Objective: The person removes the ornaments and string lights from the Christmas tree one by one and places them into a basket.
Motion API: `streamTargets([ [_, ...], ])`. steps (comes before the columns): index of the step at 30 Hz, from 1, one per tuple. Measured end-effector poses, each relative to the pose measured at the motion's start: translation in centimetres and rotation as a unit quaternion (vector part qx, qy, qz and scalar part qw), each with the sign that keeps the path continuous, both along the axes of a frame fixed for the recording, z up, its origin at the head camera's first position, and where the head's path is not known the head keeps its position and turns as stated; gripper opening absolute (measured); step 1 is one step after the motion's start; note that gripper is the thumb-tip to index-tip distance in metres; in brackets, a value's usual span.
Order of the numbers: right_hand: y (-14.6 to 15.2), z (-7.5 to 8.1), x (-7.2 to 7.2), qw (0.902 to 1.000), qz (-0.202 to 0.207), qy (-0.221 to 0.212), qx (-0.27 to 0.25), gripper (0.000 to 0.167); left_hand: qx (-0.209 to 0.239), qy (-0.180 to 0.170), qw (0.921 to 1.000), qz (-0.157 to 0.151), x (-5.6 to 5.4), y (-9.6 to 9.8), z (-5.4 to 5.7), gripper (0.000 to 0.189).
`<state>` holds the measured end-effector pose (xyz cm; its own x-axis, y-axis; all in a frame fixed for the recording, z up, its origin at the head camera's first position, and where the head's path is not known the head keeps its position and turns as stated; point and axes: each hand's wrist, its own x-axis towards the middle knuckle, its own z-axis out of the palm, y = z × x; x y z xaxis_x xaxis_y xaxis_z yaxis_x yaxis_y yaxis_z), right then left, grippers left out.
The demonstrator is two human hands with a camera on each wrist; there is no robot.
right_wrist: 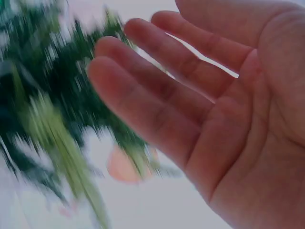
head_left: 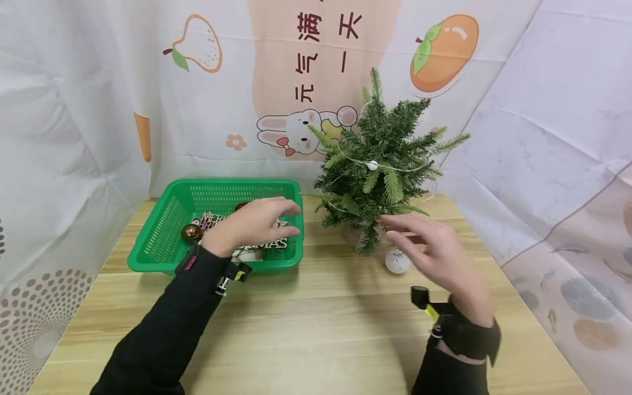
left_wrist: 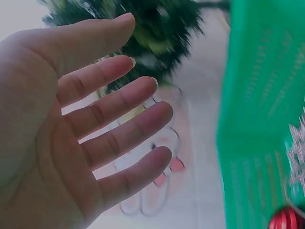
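Note:
My left hand [head_left: 257,222] hovers over the right part of a green basket [head_left: 155,219], holding nothing. In the left wrist view its palm and spread fingers [left_wrist: 119,143] show bare. My right hand [head_left: 432,249] is in front of a small artificial Christmas tree [head_left: 380,137], its fingers relaxed and the palm bare in the right wrist view. Below its fingertips a white speckled ball ornament [head_left: 396,261] appears near the tree's base. A white ball [head_left: 372,165] and a thin pale string show among the branches.
Inside the basket are a brown shiny ball [head_left: 191,233], a red ball [left_wrist: 286,219] and wooden lettered signs [head_left: 212,219], partly covered by my left hand. The basket and tree stand on a wooden table [head_left: 316,329], with a printed curtain [head_left: 212,137] hanging behind.

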<state>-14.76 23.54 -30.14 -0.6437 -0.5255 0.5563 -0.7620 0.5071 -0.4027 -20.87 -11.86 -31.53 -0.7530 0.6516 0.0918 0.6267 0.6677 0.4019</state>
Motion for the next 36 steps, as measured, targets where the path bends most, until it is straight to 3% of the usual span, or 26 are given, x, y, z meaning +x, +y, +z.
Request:
streamTargets([
  [4, 3.2, 0.4, 0.7, 0.9976, -0.049, -0.045, 0.018, 0.031, 0.02, 0.029, 0.9991, -0.023, 1.4, 1.5, 0.1, 0.038],
  [10, 6.0, 0.3, 1.1, 0.9894, -0.081, -0.104, 0.061, 0.027, 0.057, 0.046, 0.9962, -0.046, 3.0, 4.0, 0.1, 0.037],
  [14, 6.3, 0.2, 0.7, 0.978, -0.101, -0.142, 0.115, 0.031, 0.081, 0.067, 0.992, -0.071, 3.6, 5.7, -0.4, 0.035],
  [19, 5.1, -0.8, -0.4, 0.9592, -0.082, -0.2, 0.183, 0.044, 0.111, 0.087, 0.9815, -0.129, 4.3, 8.0, -1.2, 0.029],
  [24, 4.8, -2.6, -0.9, 0.9422, -0.074, -0.234, 0.228, 0.056, 0.116, 0.06, 0.9755, -0.177, 4.5, 10.3, -2.7, 0.029],
  [27, 5.3, -3.4, -1.0, 0.9398, -0.09, -0.235, 0.231, 0.058, 0.107, 0.031, 0.9752, -0.191, 4.5, 11.9, -3.5, 0.031],
  [32, 6.0, -4.0, -1.7, 0.9395, -0.111, -0.232, 0.226, 0.059, 0.063, -0.018, 0.984, -0.166, 4.4, 14.7, -4.8, 0.038],
  [36, 6.4, -4.4, -2.7, 0.941, -0.107, -0.229, 0.225, 0.057, 0.011, -0.052, 0.9896, -0.134, 5.1, 17.0, -5.9, 0.045],
])
